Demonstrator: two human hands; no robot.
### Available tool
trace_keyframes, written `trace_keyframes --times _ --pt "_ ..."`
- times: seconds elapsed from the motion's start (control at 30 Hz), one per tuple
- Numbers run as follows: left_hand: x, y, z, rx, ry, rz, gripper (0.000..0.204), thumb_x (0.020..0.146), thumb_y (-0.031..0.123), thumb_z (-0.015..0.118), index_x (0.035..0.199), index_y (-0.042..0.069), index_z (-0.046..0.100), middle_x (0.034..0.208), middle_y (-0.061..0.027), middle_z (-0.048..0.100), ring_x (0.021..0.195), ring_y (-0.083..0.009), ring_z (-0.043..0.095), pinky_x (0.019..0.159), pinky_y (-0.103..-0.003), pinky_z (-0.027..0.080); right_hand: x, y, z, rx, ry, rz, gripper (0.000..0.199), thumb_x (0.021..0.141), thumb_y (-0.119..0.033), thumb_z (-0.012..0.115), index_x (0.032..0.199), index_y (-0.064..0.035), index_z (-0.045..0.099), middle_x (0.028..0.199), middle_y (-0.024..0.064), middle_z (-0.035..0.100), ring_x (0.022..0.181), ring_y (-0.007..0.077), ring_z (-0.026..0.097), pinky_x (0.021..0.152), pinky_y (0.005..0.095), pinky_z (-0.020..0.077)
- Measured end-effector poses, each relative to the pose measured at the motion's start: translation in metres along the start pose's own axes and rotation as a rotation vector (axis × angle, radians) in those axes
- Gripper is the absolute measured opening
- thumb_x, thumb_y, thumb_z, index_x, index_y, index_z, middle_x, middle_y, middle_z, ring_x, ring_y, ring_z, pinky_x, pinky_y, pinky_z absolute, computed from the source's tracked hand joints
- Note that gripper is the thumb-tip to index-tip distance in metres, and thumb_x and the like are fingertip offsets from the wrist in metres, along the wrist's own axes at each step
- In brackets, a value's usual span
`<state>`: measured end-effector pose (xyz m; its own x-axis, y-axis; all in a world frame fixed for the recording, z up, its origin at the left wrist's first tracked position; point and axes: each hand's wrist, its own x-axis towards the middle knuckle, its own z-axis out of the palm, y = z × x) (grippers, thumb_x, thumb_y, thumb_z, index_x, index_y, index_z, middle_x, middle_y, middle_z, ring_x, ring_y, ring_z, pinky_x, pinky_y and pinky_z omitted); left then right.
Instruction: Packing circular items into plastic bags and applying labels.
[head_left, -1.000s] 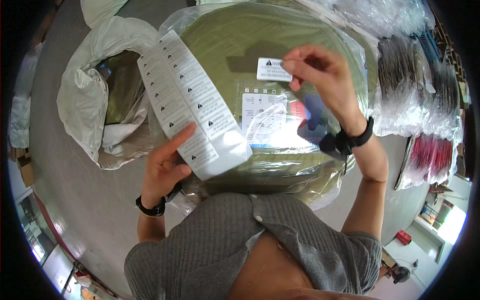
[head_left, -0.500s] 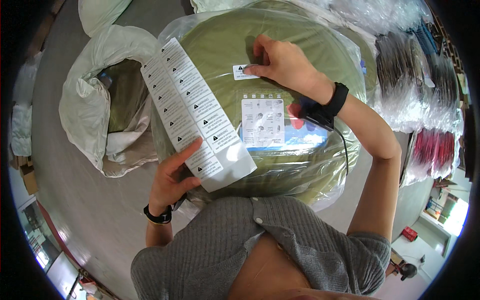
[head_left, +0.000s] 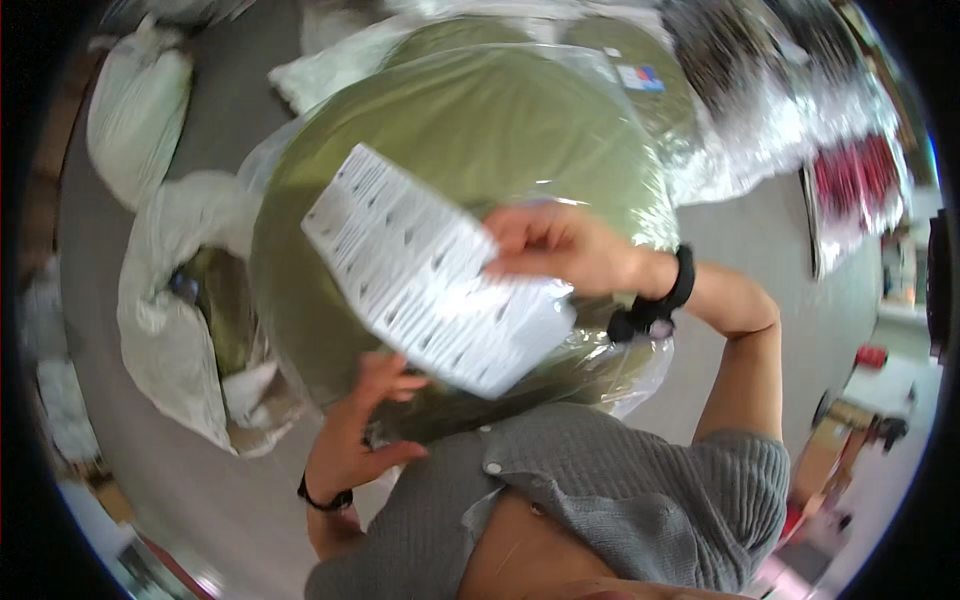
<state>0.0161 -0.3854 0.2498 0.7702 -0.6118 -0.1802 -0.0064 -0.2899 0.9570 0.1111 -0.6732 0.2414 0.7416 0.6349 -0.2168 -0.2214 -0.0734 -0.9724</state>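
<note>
A large round olive-green bundle (head_left: 450,110), wrapped in clear plastic, lies in front of me. Over it is a white sheet of warning stickers (head_left: 400,250), blurred by motion. At the sheet's right edge my right hand (head_left: 565,245) is closed, pinching it between thumb and fingers. My left hand (head_left: 360,430) is beside the sheet's lower left edge, thumb and fingers apart, with nothing in it. The sheet and my right hand cover the middle of the bundle, so the printed insert there is hidden.
An open white sack (head_left: 165,320) with an olive-green item inside stands on the left floor, with another white sack (head_left: 140,115) behind it. At the back are more olive bundles (head_left: 640,95). Plastic-wrapped stacks (head_left: 740,110) and a red stack (head_left: 855,180) stand at the right.
My right hand has left the small sticker on the bundle and now grips the sheet. My left hand has let go of the sheet. The whole view has shifted.
</note>
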Motion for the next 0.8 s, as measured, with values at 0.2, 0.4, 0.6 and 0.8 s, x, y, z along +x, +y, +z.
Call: trace_keyframes --times 0.2,0.4,0.6,0.8 --pt "-0.032 -0.041 -0.049 0.4 0.861 -0.085 0.059 0.079 0.01 0.058 0.13 0.004 0.029 0.121 -0.0143 0.044 0.091 -0.0205 0.048 0.078 -0.032 0.042 -0.092 0.048 -0.2 0.198 0.927 -0.406 0.02 0.085 -0.012 0.053 0.102 -0.0035 0.053 0.08 -0.0006 0.059 0.072 0.0047 0.053 0.065 0.0195 0.0443" --pt "-0.078 -0.126 -0.077 -0.079 0.811 -0.478 0.063 0.084 0.021 0.056 0.132 0.001 0.022 0.129 -0.0145 0.034 0.11 -0.0242 0.041 0.091 -0.033 0.033 -0.127 0.279 -0.262 0.358 1.426 -0.033 0.023 0.08 -0.01 0.058 0.101 -0.0014 0.054 0.079 0.0027 0.059 0.064 0.0104 0.052 0.055 0.0226 0.0429" --pt "-0.081 -0.107 -0.044 -0.199 0.826 -0.854 0.059 0.088 0.037 0.045 0.13 0.0 0.026 0.126 -0.0126 0.038 0.106 -0.0242 0.044 0.087 -0.032 0.037 -0.098 0.414 -0.21 0.343 1.487 0.596 0.038 0.071 -0.018 0.066 0.096 0.0067 0.053 0.082 0.0153 0.061 0.075 0.0221 0.06 0.064 0.0322 0.0477" --pt "-0.122 -0.16 -0.006 -0.789 0.796 -0.397 0.048 0.092 0.036 0.03 0.126 0.002 0.033 0.12 -0.0122 0.045 0.105 -0.024 0.046 0.09 -0.036 0.036 -0.141 0.268 -0.131 0.403 0.963 0.195 0.059 0.086 -0.044 0.047 0.119 0.004 0.041 0.095 0.0034 0.055 0.08 0.0096 0.05 0.071 0.0228 0.0423"
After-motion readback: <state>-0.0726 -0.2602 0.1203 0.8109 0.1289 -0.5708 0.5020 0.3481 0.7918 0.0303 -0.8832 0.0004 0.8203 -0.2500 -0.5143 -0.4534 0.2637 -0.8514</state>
